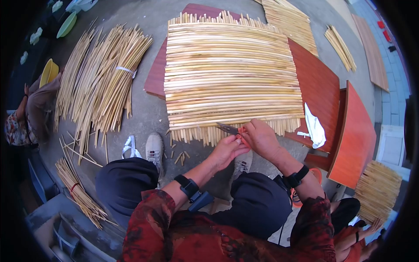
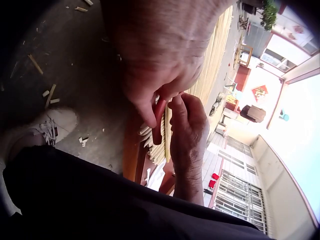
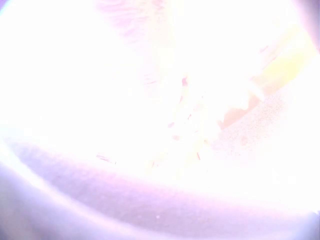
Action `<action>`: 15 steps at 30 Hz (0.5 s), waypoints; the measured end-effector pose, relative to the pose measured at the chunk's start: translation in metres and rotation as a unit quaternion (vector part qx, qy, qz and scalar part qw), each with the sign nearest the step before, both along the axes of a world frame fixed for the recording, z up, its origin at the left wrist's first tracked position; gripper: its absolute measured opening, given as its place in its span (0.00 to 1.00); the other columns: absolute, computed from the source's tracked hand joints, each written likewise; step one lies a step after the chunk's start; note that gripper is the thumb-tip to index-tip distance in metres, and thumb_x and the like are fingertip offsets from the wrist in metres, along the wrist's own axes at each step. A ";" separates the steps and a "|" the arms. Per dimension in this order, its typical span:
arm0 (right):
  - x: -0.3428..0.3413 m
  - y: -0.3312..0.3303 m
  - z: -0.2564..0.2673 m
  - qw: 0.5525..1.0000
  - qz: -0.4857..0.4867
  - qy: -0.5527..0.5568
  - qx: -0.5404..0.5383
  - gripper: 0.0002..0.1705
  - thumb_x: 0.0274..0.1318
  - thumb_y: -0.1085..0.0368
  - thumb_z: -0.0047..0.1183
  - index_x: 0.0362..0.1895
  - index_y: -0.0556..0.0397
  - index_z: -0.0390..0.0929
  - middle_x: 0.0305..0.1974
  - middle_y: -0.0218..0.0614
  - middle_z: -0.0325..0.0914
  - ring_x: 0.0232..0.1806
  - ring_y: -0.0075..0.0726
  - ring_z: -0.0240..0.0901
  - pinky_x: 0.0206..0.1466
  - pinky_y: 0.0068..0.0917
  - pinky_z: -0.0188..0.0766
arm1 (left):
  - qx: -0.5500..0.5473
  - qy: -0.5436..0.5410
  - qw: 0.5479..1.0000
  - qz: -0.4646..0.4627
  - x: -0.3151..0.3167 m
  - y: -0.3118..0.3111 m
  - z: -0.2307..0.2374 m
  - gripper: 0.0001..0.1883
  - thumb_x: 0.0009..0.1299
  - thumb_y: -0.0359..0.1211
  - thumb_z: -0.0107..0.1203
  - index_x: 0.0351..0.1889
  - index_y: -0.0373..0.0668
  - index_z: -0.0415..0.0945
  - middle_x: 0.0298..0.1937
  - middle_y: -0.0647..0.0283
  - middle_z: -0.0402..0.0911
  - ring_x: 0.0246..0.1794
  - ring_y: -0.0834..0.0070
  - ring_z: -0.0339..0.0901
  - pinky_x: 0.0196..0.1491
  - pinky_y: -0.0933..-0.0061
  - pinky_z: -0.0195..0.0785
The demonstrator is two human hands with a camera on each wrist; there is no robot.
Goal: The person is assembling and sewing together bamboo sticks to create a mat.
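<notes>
A pair of pliers with dark jaws and red handles is held between both hands at the near edge of a mat of reed sticks. Its jaws point left, over the stick ends. My left hand grips the handles from below; in the left wrist view, its fingers curl over a red handle. From the other side, my right hand has bent fingers around the pliers where the handles begin. Glare washes out the right wrist view.
Under the mat lies a red-brown board, with a white cloth at its right. Loose reed bundles lie to the left, and a tied bundle is nearer. Cut stubs litter the floor by a shoe.
</notes>
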State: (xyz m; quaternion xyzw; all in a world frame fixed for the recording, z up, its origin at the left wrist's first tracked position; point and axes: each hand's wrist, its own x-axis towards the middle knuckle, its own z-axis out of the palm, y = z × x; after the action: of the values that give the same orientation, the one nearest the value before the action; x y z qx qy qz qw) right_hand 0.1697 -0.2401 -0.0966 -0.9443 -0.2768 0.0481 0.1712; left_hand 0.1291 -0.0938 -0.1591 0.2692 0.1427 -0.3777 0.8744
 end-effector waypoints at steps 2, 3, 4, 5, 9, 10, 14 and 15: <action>0.001 0.001 0.007 1.000 0.025 0.012 -0.010 0.15 0.41 0.64 0.57 0.36 0.53 0.70 0.30 0.41 0.66 0.33 0.47 0.67 0.34 0.38 0.65 | -0.017 0.000 0.999 0.029 0.003 -0.002 -0.002 0.15 0.71 0.27 0.36 0.55 0.31 0.61 0.53 0.53 0.69 0.54 0.65 0.69 0.59 0.66 0.63; 0.001 0.002 0.009 1.000 0.026 0.012 -0.011 0.15 0.41 0.64 0.57 0.36 0.53 0.70 0.30 0.41 0.66 0.33 0.47 0.67 0.34 0.38 0.65 | -0.018 0.000 0.999 0.030 0.004 -0.002 -0.001 0.15 0.71 0.27 0.36 0.55 0.31 0.61 0.53 0.53 0.69 0.54 0.65 0.69 0.59 0.66 0.63; 0.001 0.003 0.011 0.999 0.030 0.015 -0.015 0.18 0.40 0.63 0.57 0.38 0.54 0.69 0.31 0.41 0.65 0.35 0.48 0.66 0.36 0.38 0.64 | -0.023 0.012 0.999 0.034 0.004 -0.001 -0.001 0.16 0.70 0.26 0.36 0.55 0.31 0.60 0.54 0.53 0.68 0.55 0.65 0.69 0.59 0.67 0.63; 0.001 0.004 0.012 0.999 0.036 0.018 -0.019 0.20 0.39 0.63 0.58 0.39 0.54 0.68 0.32 0.42 0.65 0.37 0.48 0.66 0.38 0.39 0.63 | -0.027 0.024 0.999 0.039 0.005 0.000 0.000 0.16 0.70 0.25 0.36 0.55 0.31 0.60 0.54 0.53 0.68 0.55 0.66 0.69 0.58 0.68 0.63; 0.003 0.006 0.013 0.997 0.047 -0.029 -0.056 0.15 0.40 0.61 0.56 0.33 0.51 0.68 0.30 0.37 0.66 0.35 0.42 0.66 0.38 0.35 0.60 | 0.000 -0.020 1.000 -0.003 0.007 0.004 0.008 0.17 0.69 0.23 0.35 0.56 0.32 0.59 0.55 0.54 0.68 0.56 0.66 0.68 0.57 0.67 0.63; 0.004 0.007 0.011 0.996 0.042 -0.036 -0.073 0.15 0.41 0.60 0.56 0.33 0.51 0.68 0.29 0.36 0.66 0.35 0.40 0.65 0.38 0.34 0.59 | 0.009 -0.030 0.999 -0.015 0.007 0.004 0.004 0.18 0.68 0.23 0.35 0.57 0.32 0.59 0.55 0.55 0.67 0.56 0.66 0.68 0.57 0.67 0.64; 0.004 0.007 -0.001 0.991 0.038 -0.064 -0.110 0.13 0.43 0.61 0.54 0.34 0.51 0.68 0.29 0.35 0.66 0.34 0.38 0.64 0.37 0.34 0.59 | 0.034 -0.050 0.997 -0.048 0.011 0.005 0.003 0.18 0.68 0.23 0.35 0.57 0.33 0.59 0.55 0.57 0.67 0.57 0.66 0.67 0.56 0.66 0.64; 0.003 0.006 -0.001 0.991 0.038 -0.064 -0.109 0.13 0.43 0.61 0.54 0.34 0.51 0.68 0.29 0.35 0.66 0.34 0.38 0.64 0.37 0.34 0.59 | 0.034 -0.050 0.997 -0.048 0.009 0.005 0.004 0.18 0.68 0.23 0.35 0.57 0.33 0.59 0.55 0.57 0.67 0.57 0.66 0.67 0.56 0.66 0.64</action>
State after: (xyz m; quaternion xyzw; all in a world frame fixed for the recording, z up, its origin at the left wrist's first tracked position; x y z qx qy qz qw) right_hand 0.1732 -0.2341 -0.0974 -0.9475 -0.3155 0.0242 0.0469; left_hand 0.1384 -0.0891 -0.1554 0.3241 0.0987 -0.3999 0.8516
